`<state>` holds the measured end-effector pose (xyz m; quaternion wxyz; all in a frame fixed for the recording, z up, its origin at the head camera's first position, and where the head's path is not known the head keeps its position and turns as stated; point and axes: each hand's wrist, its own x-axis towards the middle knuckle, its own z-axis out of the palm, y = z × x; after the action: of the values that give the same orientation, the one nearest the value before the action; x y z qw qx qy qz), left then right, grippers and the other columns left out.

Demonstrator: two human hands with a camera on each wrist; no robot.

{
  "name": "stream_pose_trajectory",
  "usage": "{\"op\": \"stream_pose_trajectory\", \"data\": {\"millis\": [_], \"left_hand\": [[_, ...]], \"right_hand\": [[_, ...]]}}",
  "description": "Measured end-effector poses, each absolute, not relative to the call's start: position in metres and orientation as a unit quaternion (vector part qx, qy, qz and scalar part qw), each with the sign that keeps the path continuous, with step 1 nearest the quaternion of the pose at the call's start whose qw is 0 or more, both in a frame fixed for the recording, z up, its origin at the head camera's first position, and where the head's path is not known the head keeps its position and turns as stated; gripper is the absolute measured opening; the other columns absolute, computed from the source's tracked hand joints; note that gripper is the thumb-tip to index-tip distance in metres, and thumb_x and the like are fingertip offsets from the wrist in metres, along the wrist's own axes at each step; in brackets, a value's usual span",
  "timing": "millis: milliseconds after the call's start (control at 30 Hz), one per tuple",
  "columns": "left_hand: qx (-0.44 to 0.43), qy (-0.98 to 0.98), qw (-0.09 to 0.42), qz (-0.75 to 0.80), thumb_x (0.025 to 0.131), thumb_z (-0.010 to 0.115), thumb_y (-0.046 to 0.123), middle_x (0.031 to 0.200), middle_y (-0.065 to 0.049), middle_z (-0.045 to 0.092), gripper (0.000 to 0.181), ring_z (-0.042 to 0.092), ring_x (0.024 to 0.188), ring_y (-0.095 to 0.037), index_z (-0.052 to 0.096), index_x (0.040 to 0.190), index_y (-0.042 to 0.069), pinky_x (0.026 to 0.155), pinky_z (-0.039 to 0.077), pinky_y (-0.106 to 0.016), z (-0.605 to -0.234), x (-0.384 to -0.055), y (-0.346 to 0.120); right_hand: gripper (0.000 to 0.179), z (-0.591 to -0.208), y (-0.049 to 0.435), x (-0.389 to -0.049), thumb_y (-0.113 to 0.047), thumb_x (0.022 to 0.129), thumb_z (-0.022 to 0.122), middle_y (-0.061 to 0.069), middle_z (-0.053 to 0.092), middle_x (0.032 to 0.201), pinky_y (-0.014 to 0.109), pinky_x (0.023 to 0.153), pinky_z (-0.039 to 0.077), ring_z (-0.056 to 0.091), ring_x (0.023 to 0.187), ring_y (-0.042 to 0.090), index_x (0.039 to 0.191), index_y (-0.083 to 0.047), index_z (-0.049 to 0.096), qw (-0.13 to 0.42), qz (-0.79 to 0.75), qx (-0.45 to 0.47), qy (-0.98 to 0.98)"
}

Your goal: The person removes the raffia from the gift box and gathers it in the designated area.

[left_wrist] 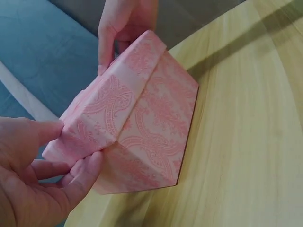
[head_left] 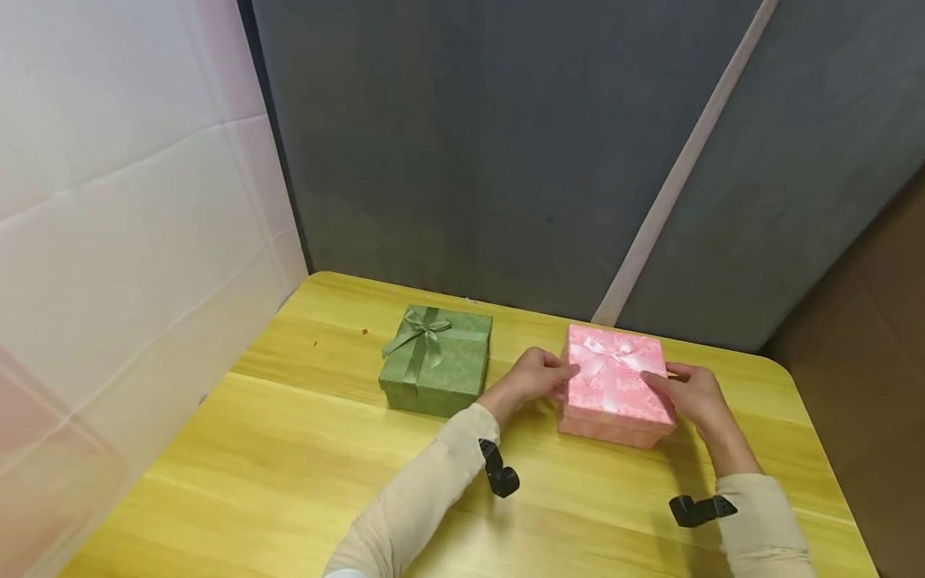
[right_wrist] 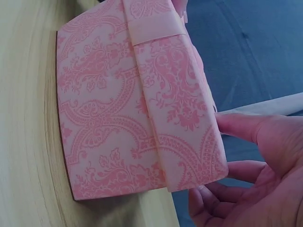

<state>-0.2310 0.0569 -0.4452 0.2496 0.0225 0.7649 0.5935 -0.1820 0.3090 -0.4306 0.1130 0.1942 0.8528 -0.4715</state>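
Two hands held one pink gift box [head_left: 616,387] by its lid, near the far right edge of the yellow wooden surface [head_left: 303,474]. The left hand [head_left: 533,377] pinched the lid's left edge, thumb on top and fingers curled against the side. The right hand [head_left: 692,392] gripped the opposite edge the same way. A pink ribbon bow [head_left: 605,353] lay on the lid. Well apart to the left sat a green gift box [head_left: 437,360] with its own bow, lid on.
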Motion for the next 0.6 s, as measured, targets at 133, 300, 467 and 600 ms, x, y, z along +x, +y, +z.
{"op": "stream_pose_trajectory", "data": {"millis": [133,300,467,600], "left_hand": [[0.024,0.763,0.242,0.599,0.101,0.069,0.024,0.081,-0.007,0.068,0.028,0.068,0.072,-0.019,0.072,0.103,-0.004,0.089,0.058,-0.046,-0.445,-0.228,0.056],[0.023,0.776,0.23,0.587,0.101,0.069,0.029,0.09,-0.007,0.067,0.032,0.068,0.089,-0.026,0.072,0.106,-0.003,0.081,0.057,-0.037,-0.44,-0.225,0.056],[0.021,0.791,0.215,0.573,0.101,0.068,0.034,0.102,-0.005,0.066,0.038,0.061,0.096,-0.022,0.07,0.118,0.0,0.086,0.054,-0.036,-0.432,-0.226,0.057],[0.027,0.78,0.197,0.594,0.099,0.071,0.033,0.105,-0.004,0.068,0.039,0.065,0.097,-0.02,0.07,0.124,0.003,0.091,0.055,-0.038,-0.425,-0.226,0.055]], "right_hand": [[0.081,-0.431,0.308,-0.18,-0.041,0.102,0.062,0.037,0.031,0.155,0.06,0.114,0.036,0.036,0.139,0.05,0.155,0.012,0.031,0.115,-0.47,0.202,0.852],[0.083,-0.427,0.311,-0.174,-0.045,0.102,0.06,0.037,0.03,0.156,0.061,0.114,0.036,0.034,0.14,0.051,0.157,0.01,0.029,0.117,-0.468,0.201,0.853],[0.081,-0.418,0.308,-0.171,-0.045,0.103,0.059,0.036,0.032,0.156,0.062,0.114,0.036,0.035,0.14,0.051,0.158,0.008,0.03,0.098,-0.469,0.198,0.855],[0.077,-0.402,0.302,-0.167,-0.043,0.105,0.057,0.036,0.037,0.153,0.06,0.113,0.038,0.04,0.137,0.05,0.156,0.009,0.032,0.06,-0.472,0.183,0.86]]}}
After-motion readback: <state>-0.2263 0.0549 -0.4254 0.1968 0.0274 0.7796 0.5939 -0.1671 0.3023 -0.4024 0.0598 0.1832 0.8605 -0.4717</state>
